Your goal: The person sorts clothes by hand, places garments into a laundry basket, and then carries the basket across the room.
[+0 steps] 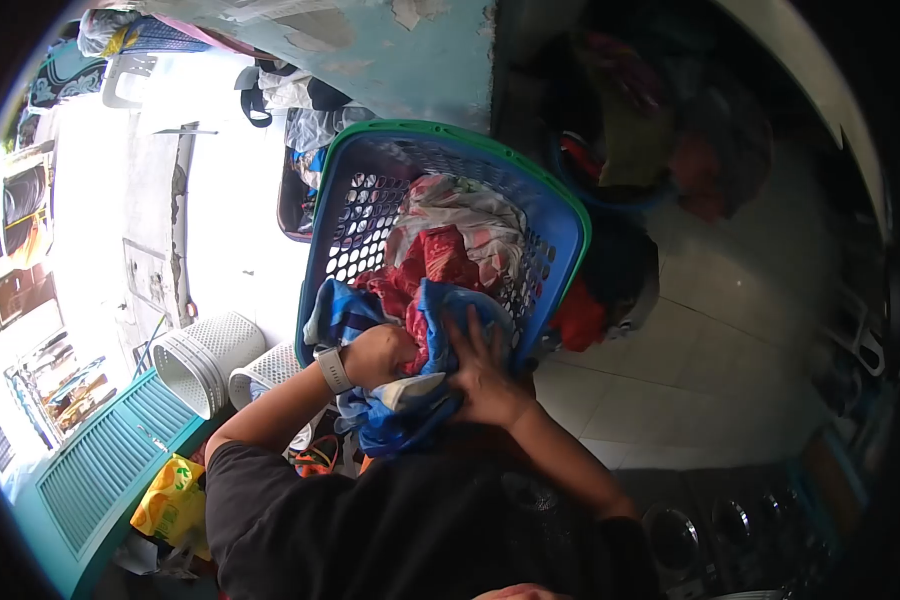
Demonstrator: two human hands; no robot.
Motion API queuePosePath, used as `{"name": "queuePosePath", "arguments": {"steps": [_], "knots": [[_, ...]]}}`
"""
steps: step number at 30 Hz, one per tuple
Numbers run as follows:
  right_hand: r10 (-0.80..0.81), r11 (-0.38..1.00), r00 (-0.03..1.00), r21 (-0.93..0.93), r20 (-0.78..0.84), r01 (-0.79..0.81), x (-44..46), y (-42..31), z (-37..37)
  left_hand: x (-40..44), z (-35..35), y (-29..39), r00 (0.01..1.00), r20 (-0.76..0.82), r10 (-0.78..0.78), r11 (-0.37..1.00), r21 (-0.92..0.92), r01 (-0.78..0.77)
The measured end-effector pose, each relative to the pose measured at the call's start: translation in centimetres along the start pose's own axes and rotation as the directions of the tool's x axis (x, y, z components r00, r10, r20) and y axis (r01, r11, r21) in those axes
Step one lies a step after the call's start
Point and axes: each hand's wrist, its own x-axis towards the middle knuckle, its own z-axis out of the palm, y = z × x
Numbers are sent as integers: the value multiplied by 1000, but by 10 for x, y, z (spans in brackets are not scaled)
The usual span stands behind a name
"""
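Observation:
A blue plastic laundry basket point(560, 262) with a green rim stands before me. Inside lie a pale red-patterned cloth point(465, 215) and a red garment point(438, 258). A blue garment point(395, 425) is bunched at the near side of the basket. My left hand point(382, 355), with a light band at its wrist, is closed on the bunched cloth, its fingertips hidden; the blue garment is around it. My right hand point(485, 375) lies on the blue garment with its fingers spread.
White perforated baskets point(205, 365) stand at the left by a teal louvred panel point(110, 465). A yellow bag point(173, 497) sits below them. Another container of clothes point(300, 190) is behind my basket. Dark and red clothes point(580, 318) lie on the tiled floor point(690, 350) to the right.

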Motion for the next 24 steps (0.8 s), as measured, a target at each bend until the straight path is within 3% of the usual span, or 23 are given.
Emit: {"name": "queuePosePath", "arguments": {"steps": [1, 2, 4, 5, 8, 9, 10, 11, 12, 14, 15, 17, 18, 20, 21, 24], "knots": [[-7, 999, 991, -41, 132, 13, 6, 4, -3, 1, 3, -4, 1000, 4, 2, 999, -41, -2], [-7, 999, 991, -37, 131, 12, 10, 11, 2, 2, 7, -8, 1000, 11, 7, 997, -83, -6], [24, 977, 994, 208, 108, -46, 14, 32, 21, 9, 0, -15, 1000, 1, -7, 977, -212, 7], [56, 978, 998, 201, -1, -54, 15, 34, 30, 14, -8, -20, 1000, 11, 28, 969, -248, -25], [201, 953, 979, 238, -25, -189, 17, 33, 49, 38, -39, -45, 974, 210, -81, 831, -526, 182], [130, 956, 985, 276, -111, -95, 17, 27, 50, 50, -44, -66, 971, 125, -205, 860, -451, 239], [134, 956, 984, 277, -119, -96, 17, 26, 56, 65, -43, -91, 948, 30, -317, 874, -379, 304], [90, 976, 994, 205, -68, -74, 16, 28, 62, 85, -37, -115, 951, -72, -301, 953, -66, 296], [50, 990, 999, 131, -14, -48, 17, 30, 67, 111, -26, -139, 955, -165, -247, 924, 256, 283], [52, 992, 999, 116, 5, -53, 17, 33, 70, 153, 8, -195, 970, -241, -39, 725, 661, 194], [50, 991, 998, 123, -22, -47, 17, 37, 73, 170, 8, -203, 971, -236, -35, 726, 662, 187], [62, 993, 998, 105, -24, -59, 14, 43, 78, 190, 18, -215, 992, -100, -75, 471, 874, 124], [65, 992, 998, 107, -20, -62, 12, 45, 81, 197, 25, -222, 994, -57, -95, 377, 922, 89], [73, 993, 993, 101, -90, -64, 13, 48, 85, 206, 36, -233, 901, -128, -415, 620, 685, 383], [78, 992, 993, 103, -94, -68, 15, 50, 86, 208, 35, -233, 902, -122, -413, 622, 686, 378], [63, 998, 988, 37, -138, -59, 11, 45, 87, 201, 38, -224, 748, -45, -663, 669, 412, 618]]}}
